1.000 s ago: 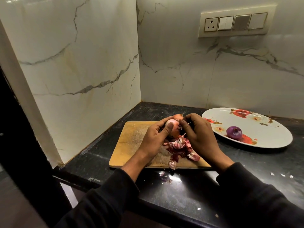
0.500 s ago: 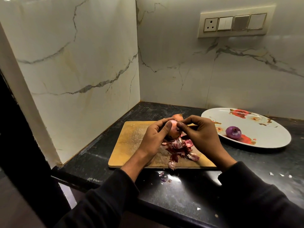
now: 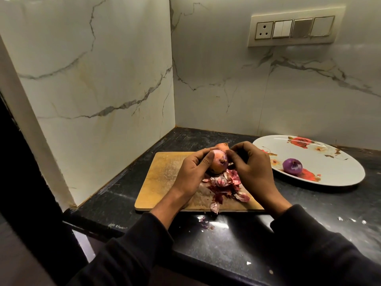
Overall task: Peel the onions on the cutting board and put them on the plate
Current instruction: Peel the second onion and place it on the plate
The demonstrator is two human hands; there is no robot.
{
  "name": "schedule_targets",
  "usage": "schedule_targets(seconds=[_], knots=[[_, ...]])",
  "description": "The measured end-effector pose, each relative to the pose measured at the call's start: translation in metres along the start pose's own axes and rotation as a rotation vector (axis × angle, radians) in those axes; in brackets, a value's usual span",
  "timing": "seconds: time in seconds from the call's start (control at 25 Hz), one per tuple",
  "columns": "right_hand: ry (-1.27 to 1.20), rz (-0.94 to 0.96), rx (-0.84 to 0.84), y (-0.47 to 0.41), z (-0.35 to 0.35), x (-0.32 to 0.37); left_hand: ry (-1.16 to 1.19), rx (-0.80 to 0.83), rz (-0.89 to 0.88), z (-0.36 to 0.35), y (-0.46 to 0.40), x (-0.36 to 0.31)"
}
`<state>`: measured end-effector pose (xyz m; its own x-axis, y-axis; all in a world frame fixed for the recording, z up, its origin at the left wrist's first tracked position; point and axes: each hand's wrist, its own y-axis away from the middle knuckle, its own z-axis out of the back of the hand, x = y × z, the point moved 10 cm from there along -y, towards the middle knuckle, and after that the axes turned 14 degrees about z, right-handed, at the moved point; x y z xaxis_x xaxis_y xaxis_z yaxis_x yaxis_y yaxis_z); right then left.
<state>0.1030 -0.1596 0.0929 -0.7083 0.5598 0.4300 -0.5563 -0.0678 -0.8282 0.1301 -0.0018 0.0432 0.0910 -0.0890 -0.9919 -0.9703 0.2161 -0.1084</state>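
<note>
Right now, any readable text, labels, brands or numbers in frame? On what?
None readable.
Switch panel: socket and switches, no markings visible.
Plate: red flower print only, no words.
Cutting board: bare wood, no brand.
Onion held in the left hand, with the right hand on it: no sticker.

Illumination is dim and warm, falling from above onto the marble walls (image 3: 103,79). The black countertop (image 3: 237,240) shows a specular glare patch near its front edge. The plate (image 3: 340,174) casts a dark shadow forward. Wide-angle distortion bows the edges. The sleeves (image 3: 134,254) are underexposed.
</note>
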Motion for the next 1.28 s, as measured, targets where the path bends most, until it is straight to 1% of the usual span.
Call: schedule_targets(seconds=[0.12, 0.2, 0.36, 0.52, 0.6, 0.68, 0.8, 0.96, 1.0, 1.08, 1.16, 1.28], knots=[[-0.055, -0.102, -0.026, 0.002, 0.002, -0.013, 0.009, -0.003, 0.014, -0.001, 0.001, 0.000], [-0.054, -0.126, -0.038, 0.003, 0.005, -0.015, 0.028, -0.007, 0.016, -0.001, 0.001, -0.001], [-0.127, -0.145, -0.027, 0.004, 0.002, -0.016, 0.024, -0.035, 0.013, 0.003, -0.001, 0.000], [-0.316, -0.198, 0.039, 0.006, -0.013, -0.015, 0.021, -0.053, 0.017, 0.005, -0.002, 0.002], [-0.286, -0.152, 0.076, 0.006, -0.016, -0.008, 0.040, -0.050, 0.026, 0.006, -0.003, 0.004], [-0.226, -0.123, 0.057, 0.007, -0.013, -0.005, 0.045, -0.052, 0.031, 0.006, -0.004, 0.005], [-0.215, -0.147, 0.023, 0.007, -0.010, -0.011, 0.049, -0.059, 0.041, 0.006, -0.004, 0.005], [-0.111, -0.141, 0.065, 0.009, -0.013, -0.012, 0.070, -0.091, 0.046, 0.011, -0.004, 0.006], [-0.111, -0.137, 0.059, 0.009, -0.012, -0.011, 0.073, -0.095, 0.045, 0.011, -0.004, 0.005], [-0.211, -0.165, 0.040, 0.009, -0.013, -0.009, 0.063, -0.093, 0.043, 0.011, -0.004, 0.005], [-0.290, -0.186, 0.064, 0.009, -0.017, -0.007, 0.058, -0.074, 0.043, 0.008, -0.004, 0.005], [-0.279, -0.176, 0.074, 0.010, -0.019, -0.007, 0.059, -0.063, 0.046, 0.007, -0.005, 0.007]])
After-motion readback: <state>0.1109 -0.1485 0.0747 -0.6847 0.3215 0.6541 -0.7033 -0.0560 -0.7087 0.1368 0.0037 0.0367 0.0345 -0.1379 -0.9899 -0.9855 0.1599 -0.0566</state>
